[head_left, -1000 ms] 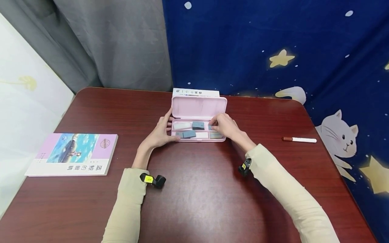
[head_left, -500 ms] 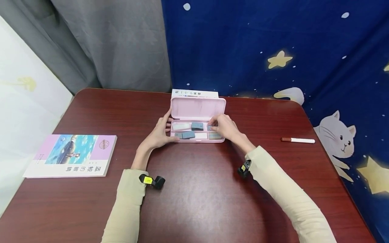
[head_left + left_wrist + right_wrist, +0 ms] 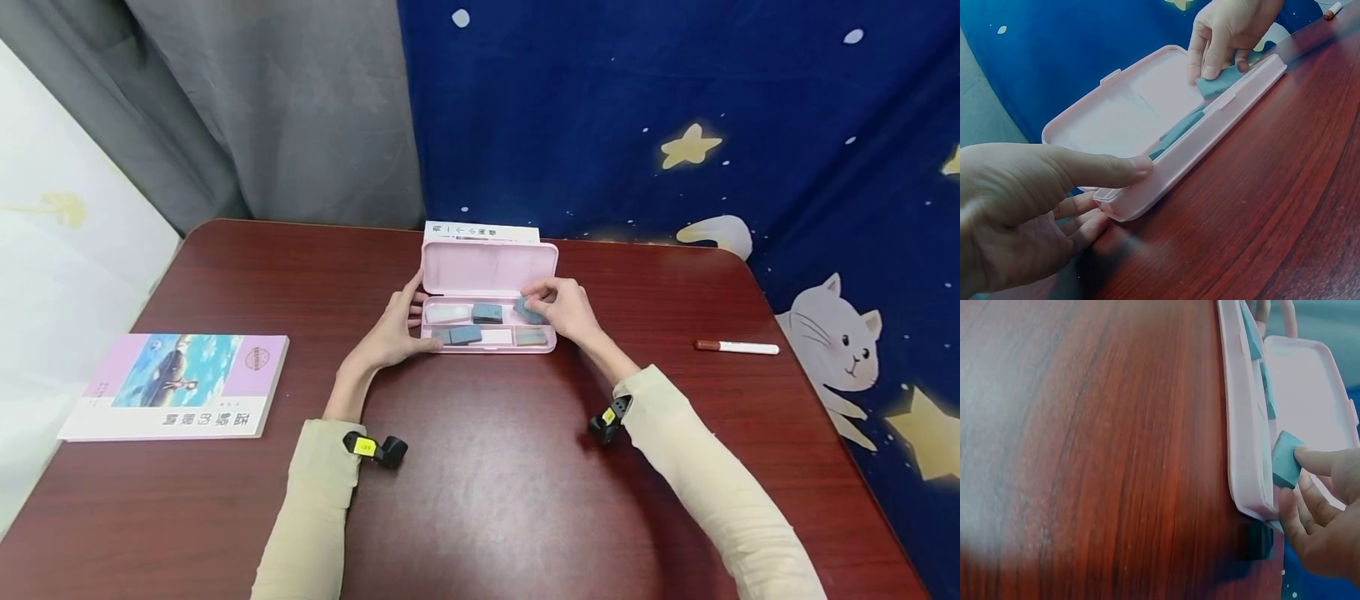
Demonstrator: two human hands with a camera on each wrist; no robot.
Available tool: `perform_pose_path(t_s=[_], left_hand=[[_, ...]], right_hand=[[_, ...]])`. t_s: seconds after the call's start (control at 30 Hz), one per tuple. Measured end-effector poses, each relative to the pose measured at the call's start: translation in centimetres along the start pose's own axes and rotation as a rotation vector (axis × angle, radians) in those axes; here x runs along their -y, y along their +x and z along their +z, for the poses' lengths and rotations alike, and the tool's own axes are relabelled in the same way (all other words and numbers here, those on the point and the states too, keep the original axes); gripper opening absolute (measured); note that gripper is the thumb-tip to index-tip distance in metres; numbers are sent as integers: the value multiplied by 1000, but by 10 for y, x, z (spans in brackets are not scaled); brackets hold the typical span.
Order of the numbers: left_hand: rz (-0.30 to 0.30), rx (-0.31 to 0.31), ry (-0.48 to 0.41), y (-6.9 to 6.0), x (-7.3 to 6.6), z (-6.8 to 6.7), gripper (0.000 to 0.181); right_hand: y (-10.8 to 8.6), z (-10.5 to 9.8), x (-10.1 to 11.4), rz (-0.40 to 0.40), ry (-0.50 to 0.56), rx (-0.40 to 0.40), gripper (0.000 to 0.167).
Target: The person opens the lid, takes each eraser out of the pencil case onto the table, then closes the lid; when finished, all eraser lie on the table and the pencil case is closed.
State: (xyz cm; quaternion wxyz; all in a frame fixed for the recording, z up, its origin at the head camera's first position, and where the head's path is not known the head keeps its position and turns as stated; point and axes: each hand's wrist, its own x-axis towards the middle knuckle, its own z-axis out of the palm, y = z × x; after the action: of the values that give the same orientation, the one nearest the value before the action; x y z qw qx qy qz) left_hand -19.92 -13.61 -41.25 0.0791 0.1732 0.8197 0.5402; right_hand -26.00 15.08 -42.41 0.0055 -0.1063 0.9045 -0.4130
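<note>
A pink pencil case (image 3: 489,268) stands with its lid up near the table's back edge. My left hand (image 3: 386,335) grips its left end, thumb on the front rim, the other fingers around the side. Between thumb and fingers of my right hand (image 3: 567,312) I pinch a blue-grey eraser (image 3: 1285,460), tilted over the back right compartment. Other blocks lie inside the case: a white one (image 3: 447,313) and a blue-grey one (image 3: 487,313) at the back, a blue-grey one (image 3: 463,334) and a white one (image 3: 496,336) in front. Striped pieces (image 3: 531,336) fill the front right compartment.
A white box or book (image 3: 480,231) with printed characters stands right behind the lid. On the left lies a book (image 3: 251,387) with a purple and blue cover. A white marker with a brown cap (image 3: 738,347) lies far right on the brown table (image 3: 487,492).
My right hand has lifted slightly and shifted right, raising and tilting the blue-grey eraser from the back right compartment. The front right compartment shows more fully. My left hand stays in place.
</note>
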Motion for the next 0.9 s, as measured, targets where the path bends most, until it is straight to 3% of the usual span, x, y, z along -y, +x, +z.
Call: perform_pose_path(t_s=[0.47,0.73,0.9], left_hand=[[-3,2,-7,0,0,1,109],[7,-16,10,12,37,5,116],[5,-21,29,12,42,3,118]], right_hand=[[-3,-6,-1,73,210,40,19],[-2,-11,-8,153,415,82,25],[-4,-14,-9,224,528,94,27]])
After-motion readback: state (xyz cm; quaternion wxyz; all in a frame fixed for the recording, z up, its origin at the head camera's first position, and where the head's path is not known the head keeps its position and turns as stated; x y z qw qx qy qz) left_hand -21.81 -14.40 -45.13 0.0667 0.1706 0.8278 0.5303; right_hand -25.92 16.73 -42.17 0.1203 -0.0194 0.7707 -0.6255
